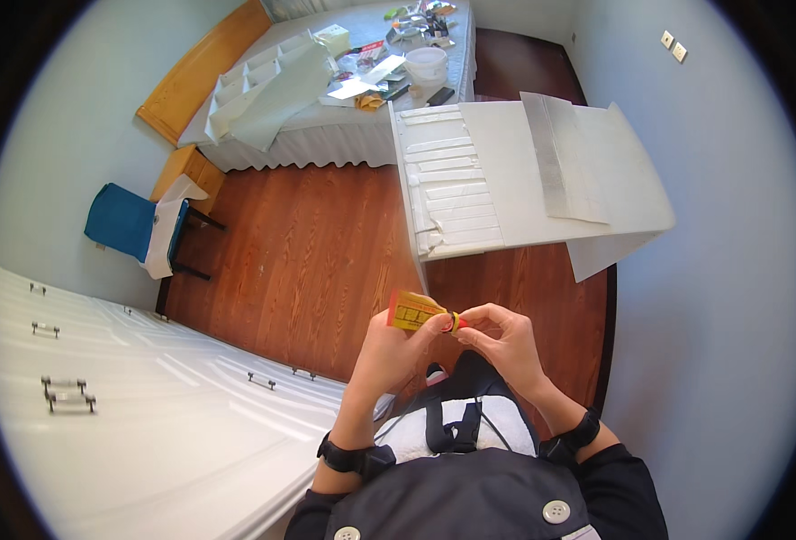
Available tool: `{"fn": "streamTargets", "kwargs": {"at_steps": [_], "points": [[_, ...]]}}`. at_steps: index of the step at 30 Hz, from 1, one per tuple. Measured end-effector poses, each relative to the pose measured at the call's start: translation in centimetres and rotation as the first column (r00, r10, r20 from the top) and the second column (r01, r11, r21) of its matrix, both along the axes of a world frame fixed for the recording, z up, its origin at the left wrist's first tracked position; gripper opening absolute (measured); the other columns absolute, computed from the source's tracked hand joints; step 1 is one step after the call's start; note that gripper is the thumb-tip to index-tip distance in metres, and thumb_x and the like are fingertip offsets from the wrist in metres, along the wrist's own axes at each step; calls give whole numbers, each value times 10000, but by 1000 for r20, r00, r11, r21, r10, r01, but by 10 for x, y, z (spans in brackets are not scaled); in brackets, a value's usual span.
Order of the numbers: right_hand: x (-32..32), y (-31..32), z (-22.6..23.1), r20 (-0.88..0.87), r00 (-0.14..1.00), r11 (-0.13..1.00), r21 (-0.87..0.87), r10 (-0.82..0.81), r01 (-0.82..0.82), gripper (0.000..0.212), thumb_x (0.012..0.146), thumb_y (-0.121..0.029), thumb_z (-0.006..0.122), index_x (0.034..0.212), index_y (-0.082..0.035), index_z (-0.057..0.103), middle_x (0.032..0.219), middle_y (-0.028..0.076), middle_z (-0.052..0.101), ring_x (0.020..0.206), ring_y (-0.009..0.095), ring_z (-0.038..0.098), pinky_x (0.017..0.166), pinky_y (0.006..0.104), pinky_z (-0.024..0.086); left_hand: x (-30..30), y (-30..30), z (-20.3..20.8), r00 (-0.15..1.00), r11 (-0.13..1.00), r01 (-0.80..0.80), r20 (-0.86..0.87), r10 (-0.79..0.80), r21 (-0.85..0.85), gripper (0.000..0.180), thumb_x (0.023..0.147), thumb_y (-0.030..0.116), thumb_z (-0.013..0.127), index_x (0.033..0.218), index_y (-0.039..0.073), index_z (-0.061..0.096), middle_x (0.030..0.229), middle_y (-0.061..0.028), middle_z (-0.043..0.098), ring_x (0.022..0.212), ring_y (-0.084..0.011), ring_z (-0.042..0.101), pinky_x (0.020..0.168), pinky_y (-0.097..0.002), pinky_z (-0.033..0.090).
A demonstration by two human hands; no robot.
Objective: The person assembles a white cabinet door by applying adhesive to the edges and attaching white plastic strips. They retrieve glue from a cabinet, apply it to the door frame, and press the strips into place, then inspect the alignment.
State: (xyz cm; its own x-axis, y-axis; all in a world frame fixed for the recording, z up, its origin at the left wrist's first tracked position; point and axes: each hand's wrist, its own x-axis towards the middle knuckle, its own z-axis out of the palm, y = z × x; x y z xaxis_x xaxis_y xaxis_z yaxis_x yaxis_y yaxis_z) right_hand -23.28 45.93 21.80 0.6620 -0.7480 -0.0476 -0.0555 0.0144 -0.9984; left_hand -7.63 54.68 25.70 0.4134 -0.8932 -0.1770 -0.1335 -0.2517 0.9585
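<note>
A small yellow tube (pixel 411 311) with a red flat end is held in front of my body. My left hand (pixel 389 353) is closed around its body, the wide end poking up past the thumb. At the narrow end, the fingers of my right hand (pixel 509 349) pinch the red tip, where a cap seems to be. My fingertips partly cover this spot, so I cannot tell whether the cap is on or off. Both hands are over the wooden floor (pixel 317 243), close to each other.
Ahead to the right stands a white panel unit (pixel 515 144) with a grey-backed sheet (pixel 556 171) on it. White panels with dark handles (pixel 182 405) lie at left. A blue chair (pixel 121 214), a nightstand (pixel 180 171) and a cluttered bed (pixel 326 135) are farther off.
</note>
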Motion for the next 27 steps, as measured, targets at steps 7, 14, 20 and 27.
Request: {"fn": "streamTargets", "kwargs": {"at_steps": [7,14,20,27], "points": [[64,-99,-44,41,973,694,694,226,-190,234,978,-177,529,1051,31,607,906,71,633,834,131,645,809,274,549,65,-67,-46,956,999,-36,-291,42,25,174,898,116,636,1049,39,672,826,-12,675,635,-39,563,565,-180,453],[120,-166,-77,75,931,795,499,357,-345,253,904,-146,635,1119,-17,601,1060,87,640,948,134,623,756,243,505,79,-115,-96,750,936,-327,-567,340,130,225,897,143,651,1100,47,630,820,-25,647,643,-66,582,567,-196,469],[143,-200,-90,-76,847,591,749,527,-301,218,937,-147,589,1077,19,599,1040,91,639,919,135,637,807,247,529,75,-129,-124,587,872,-477,-700,406,106,249,906,160,645,1119,33,626,782,-35,640,635,-84,582,568,-193,458],[143,-197,-106,-270,835,808,506,480,-301,171,886,-125,662,1006,-7,630,984,87,663,884,141,660,766,245,536,65,-129,-152,502,831,-534,-733,459,155,227,909,154,640,1095,24,640,765,-53,636,625,-104,586,553,-206,454]]}}
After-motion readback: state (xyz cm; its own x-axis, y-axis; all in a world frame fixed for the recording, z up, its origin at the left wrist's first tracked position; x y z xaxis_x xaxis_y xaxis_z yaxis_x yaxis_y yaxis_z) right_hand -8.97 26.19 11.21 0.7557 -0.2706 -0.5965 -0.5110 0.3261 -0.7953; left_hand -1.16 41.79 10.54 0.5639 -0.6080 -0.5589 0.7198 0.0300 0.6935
